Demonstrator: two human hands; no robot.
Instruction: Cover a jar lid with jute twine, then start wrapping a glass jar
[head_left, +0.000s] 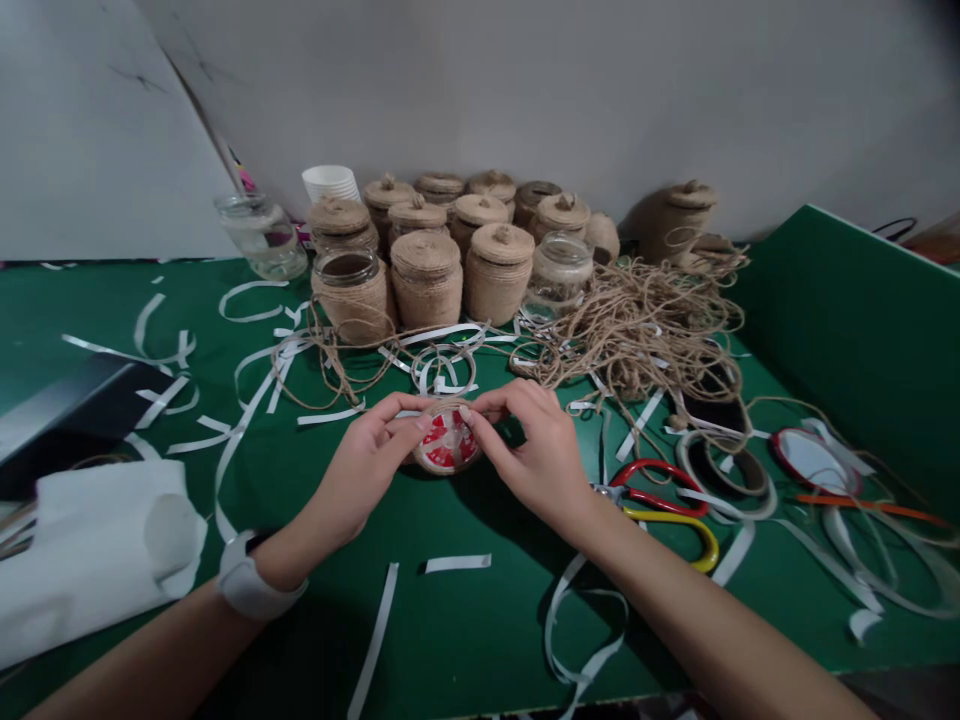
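Our left hand (pixel 360 462) pinches the left rim of the lid (pixel 442 456); our right hand (pixel 544 455) pinches its far right rim. We should press lightly and evenly, so the twine on the rim lies flat. The lid is between the near and far edges of the table (pixel 450 640). Scissors (pixel 664 508) lie to its right.

Place: looks like a small craft workshop
Worktable: green top (pixel 300 640), strewn with white strips (pixel 457 563)
Craft stock: twine-wrapped jars (pixel 426 280) grouped by the wall (pixel 525 90)
Materials: loose heap of twine (pixel 637 320)
Tools: scissors (pixel 664 500) with red and yellow handles
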